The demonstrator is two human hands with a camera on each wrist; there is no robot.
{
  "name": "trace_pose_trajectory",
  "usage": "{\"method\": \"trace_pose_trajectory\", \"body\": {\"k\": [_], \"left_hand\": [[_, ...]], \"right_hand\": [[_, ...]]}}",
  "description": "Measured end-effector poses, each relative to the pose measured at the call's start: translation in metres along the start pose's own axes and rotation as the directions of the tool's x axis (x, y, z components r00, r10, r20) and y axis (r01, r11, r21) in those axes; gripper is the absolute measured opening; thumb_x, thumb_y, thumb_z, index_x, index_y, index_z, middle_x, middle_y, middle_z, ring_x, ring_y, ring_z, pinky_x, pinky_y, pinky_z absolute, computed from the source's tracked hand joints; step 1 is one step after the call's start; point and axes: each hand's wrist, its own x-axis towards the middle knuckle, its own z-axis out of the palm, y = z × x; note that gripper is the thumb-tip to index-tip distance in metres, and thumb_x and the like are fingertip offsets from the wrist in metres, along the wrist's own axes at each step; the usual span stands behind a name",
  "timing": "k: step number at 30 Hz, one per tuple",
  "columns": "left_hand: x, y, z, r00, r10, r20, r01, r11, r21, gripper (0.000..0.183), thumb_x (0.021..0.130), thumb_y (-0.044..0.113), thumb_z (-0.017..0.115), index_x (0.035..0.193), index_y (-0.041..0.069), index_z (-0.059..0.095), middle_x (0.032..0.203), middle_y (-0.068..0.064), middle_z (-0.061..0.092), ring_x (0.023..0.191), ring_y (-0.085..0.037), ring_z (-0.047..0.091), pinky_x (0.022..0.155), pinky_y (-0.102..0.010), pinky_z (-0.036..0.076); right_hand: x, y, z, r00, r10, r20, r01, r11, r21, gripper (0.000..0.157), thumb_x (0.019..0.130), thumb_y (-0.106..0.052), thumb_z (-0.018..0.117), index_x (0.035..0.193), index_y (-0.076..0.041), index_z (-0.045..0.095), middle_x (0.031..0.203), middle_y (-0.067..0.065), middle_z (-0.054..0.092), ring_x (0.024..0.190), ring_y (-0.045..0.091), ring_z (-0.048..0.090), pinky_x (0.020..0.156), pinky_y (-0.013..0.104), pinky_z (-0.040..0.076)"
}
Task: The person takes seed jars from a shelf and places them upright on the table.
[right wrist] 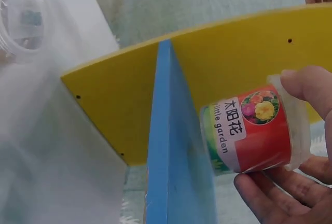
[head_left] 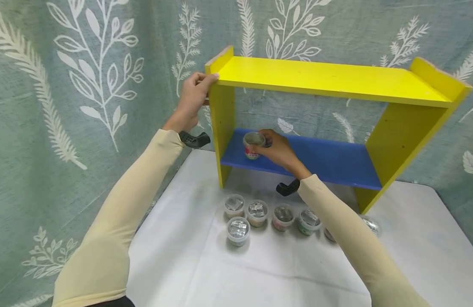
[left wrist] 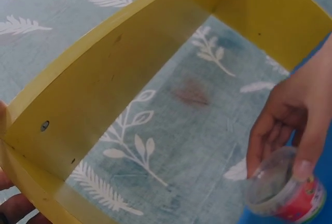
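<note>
A small clear plastic tub with a red and green "little garden" flower label stands upright at the left end of the blue shelf board. My right hand holds it, thumb near the rim and fingers round the far side. In the right wrist view, the tub's base is against or just off the board; I cannot tell which. My left hand grips the upper left corner of the yellow shelf unit, its thumb at the front edge and its other fingers partly hidden behind the side panel.
Several similar tubs with silvery packets in them, such as one tub at the front, stand on the white table before the shelf unit. My right forearm partly covers some. A green leaf-patterned curtain hangs behind and to the left.
</note>
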Motion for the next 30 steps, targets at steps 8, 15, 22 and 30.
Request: {"method": "trace_pose_trajectory", "body": {"k": [8, 15, 22, 30], "left_hand": [[0.002, 0.006, 0.003, 1.0, -0.01, 0.008, 0.009, 0.998, 0.067, 0.035, 0.1, 0.045, 0.062, 0.113, 0.014, 0.055, 0.107, -0.004, 0.056, 0.094, -0.02, 0.056, 0.082, -0.038, 0.047], [0.003, 0.007, 0.006, 1.0, -0.015, 0.005, 0.015, 0.997, 0.075, 0.037, 0.1, 0.048, 0.063, 0.11, 0.014, 0.055, 0.105, -0.003, 0.053, 0.094, -0.019, 0.056, 0.083, -0.038, 0.046], [0.001, 0.007, 0.007, 1.0, -0.022, 0.009, 0.021, 0.997, 0.068, 0.037, 0.099, 0.048, 0.064, 0.11, 0.015, 0.053, 0.105, -0.004, 0.052, 0.094, -0.02, 0.055, 0.084, -0.04, 0.046], [0.0, 0.005, 0.003, 1.0, -0.03, 0.0, 0.03, 0.999, 0.036, 0.035, 0.099, 0.047, 0.065, 0.11, 0.015, 0.054, 0.106, -0.005, 0.056, 0.094, -0.021, 0.058, 0.084, -0.04, 0.047]], "right_hand": [[-0.012, -0.007, -0.007, 0.999, -0.041, -0.017, 0.04, 0.999, -0.022, 0.067, 0.088, -0.051, 0.079, 0.142, -0.019, 0.055, 0.126, -0.001, 0.063, 0.111, 0.019, 0.06, 0.09, 0.046, 0.052], [-0.024, -0.006, -0.012, 0.997, -0.077, 0.006, 0.078, 0.995, -0.067, 0.067, 0.09, -0.047, 0.078, 0.144, -0.015, 0.056, 0.126, 0.003, 0.065, 0.109, 0.021, 0.064, 0.089, 0.044, 0.054], [-0.039, -0.007, -0.014, 0.992, -0.125, 0.011, 0.125, 0.991, -0.053, 0.06, 0.09, -0.04, 0.08, 0.139, -0.013, 0.059, 0.12, 0.004, 0.068, 0.102, 0.02, 0.068, 0.086, 0.041, 0.056], [-0.056, -0.009, -0.017, 0.992, -0.127, 0.026, 0.128, 0.989, -0.072, 0.062, 0.09, -0.041, 0.081, 0.14, -0.013, 0.058, 0.119, 0.004, 0.068, 0.101, 0.019, 0.069, 0.081, 0.038, 0.058]]}}
